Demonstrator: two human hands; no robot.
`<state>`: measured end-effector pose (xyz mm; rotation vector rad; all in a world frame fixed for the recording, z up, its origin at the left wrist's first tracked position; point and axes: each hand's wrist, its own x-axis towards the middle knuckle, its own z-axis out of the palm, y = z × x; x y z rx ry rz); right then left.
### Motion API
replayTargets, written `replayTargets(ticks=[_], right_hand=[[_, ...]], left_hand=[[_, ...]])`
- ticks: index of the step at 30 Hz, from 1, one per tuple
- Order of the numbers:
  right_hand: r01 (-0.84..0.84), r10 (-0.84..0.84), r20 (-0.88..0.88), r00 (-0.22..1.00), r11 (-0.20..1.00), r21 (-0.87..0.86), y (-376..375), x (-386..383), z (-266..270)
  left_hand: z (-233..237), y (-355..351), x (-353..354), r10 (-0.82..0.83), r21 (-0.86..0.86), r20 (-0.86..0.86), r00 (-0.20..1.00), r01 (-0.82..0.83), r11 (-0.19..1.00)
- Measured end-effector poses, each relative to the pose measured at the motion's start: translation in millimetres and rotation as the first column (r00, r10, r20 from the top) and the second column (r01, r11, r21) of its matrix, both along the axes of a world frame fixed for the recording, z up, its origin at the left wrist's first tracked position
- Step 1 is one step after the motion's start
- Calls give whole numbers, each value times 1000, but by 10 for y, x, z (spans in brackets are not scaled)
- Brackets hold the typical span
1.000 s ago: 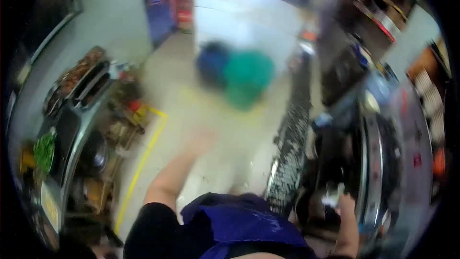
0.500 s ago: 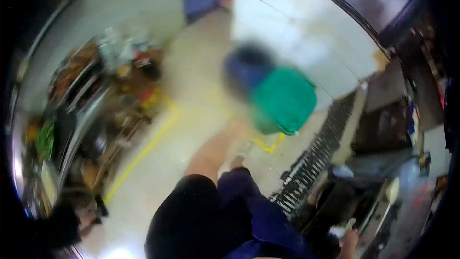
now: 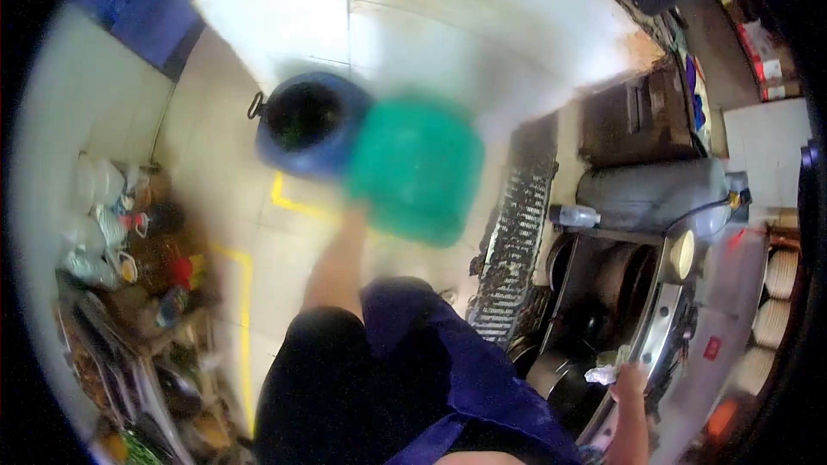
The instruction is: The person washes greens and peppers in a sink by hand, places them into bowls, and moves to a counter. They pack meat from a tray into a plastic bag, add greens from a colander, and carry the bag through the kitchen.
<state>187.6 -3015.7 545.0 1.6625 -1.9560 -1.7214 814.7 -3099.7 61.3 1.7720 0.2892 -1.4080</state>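
Note:
My right hand [image 3: 631, 377] is at the lower right, beside the front edge of a metal counter [image 3: 652, 327]. Its fingers are closed around a small white crumpled piece [image 3: 600, 375], which could be cloth or plastic. Just beyond the fingers is a pale yellowish bit that I cannot make out. A dark round pan [image 3: 568, 396] lies below and to the left of this hand. No part of my left hand shows.
Ahead on the floor, a blue barrel [image 3: 274, 151] with dark contents stands beside a blurred green square bin [image 3: 413, 168]. A slotted drain grate [image 3: 514, 241] runs along the counter. Cluttered shelves [image 3: 138, 310] line the left. A grey cylinder [image 3: 646, 198] and stacked bowls [image 3: 780, 271] are right.
The view has turned, so the barrel and bin appear further left and the counter shows more fully. My right hand still holds the white piece. A dark sleeve at lower left is gone from view.

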Motion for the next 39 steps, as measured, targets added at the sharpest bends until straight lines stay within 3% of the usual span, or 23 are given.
replayTargets(ticks=[6,8,10,12,15,16,17,19,22,23,25,26,27,28,30,31,32,33,34,35,36,37,39], right_hand=[[101,-102,7,995,989,106,-306,441,-218],[-1,-3,15,1000,979,204,-462,717,-294],[-95,83,68,994,972,216,-646,971,-445],[-272,232,240,943,951,147,-893,1558,-454],[-375,383,561,734,917,-134,-1293,2205,-873],[-401,398,604,691,906,-138,-1455,2768,-683],[-490,531,682,502,825,-282,-1561,2957,-782],[-484,590,747,306,772,-412,-1638,3469,-733],[-434,610,792,14,718,-544,-1521,3549,-782],[-416,582,813,-4,738,-531,-1487,3456,-816],[-384,392,892,225,877,-288,-1371,3045,-1034],[-324,289,896,338,929,-178,-1306,2740,-1204],[-219,193,890,414,970,-109,-1211,2326,-1505],[-89,89,876,473,995,-53,-1078,1839,-1814],[322,-169,795,582,946,-35,-677,940,-2109],[420,-112,849,516,897,-137,-219,132,-2681],[564,-283,855,435,826,-13,121,-446,-2956],[686,-418,746,519,724,-72,198,-451,-2588],[721,-489,692,530,690,-65,429,-798,-2714],[758,-542,668,510,650,-52,631,-1029,-2762],[782,-555,675,486,621,-53,770,-1186,-2773],[796,-545,699,463,602,-59,874,-1316,-2785],[795,-499,744,444,602,-70,990,-1427,-2779]], left_hand=[[511,-208,-71,8,-69,-86,996,-14,998],[1485,-276,-106,-88,-229,39,995,95,969],[2571,-525,34,25,-519,-149,988,-100,849],[3414,-904,303,-97,-732,-352,931,-210,648],[3515,-1652,416,-111,-860,-194,975,-114,497],[3502,-1871,367,-93,-890,-128,987,-73,450],[3485,-2032,335,-93,-920,-124,988,-79,384],[3478,-2243,289,-110,-968,-106,988,-77,239],[3445,-2169,187,-70,-977,-56,996,-40,211],[3505,-2027,124,-8,-966,-15,1000,-13,258],[3340,-1723,83,58,-962,13,998,-3,274],[3243,-1496,49,121,-944,44,992,2,330],[3182,-1267,-28,182,-856,201,962,82,511],[3003,-976,-102,205,-809,361,910,196,554],[2067,-283,-12,-27,-607,539,842,410,680],[1797,53,-186,28,-448,801,599,566,692],[708,656,141,-538,37,708,458,736,675],[81,1111,468,-699,467,669,-254,875,129],[57,1358,508,-312,771,509,-802,586,-248],[174,1671,247,-79,508,853,-515,856,-91],[231,1828,5,-556,384,755,-349,921,-57],[334,1751,-216,-781,406,575,-245,914,12],[447,1519,-561,-863,432,474,-176,900,54]])
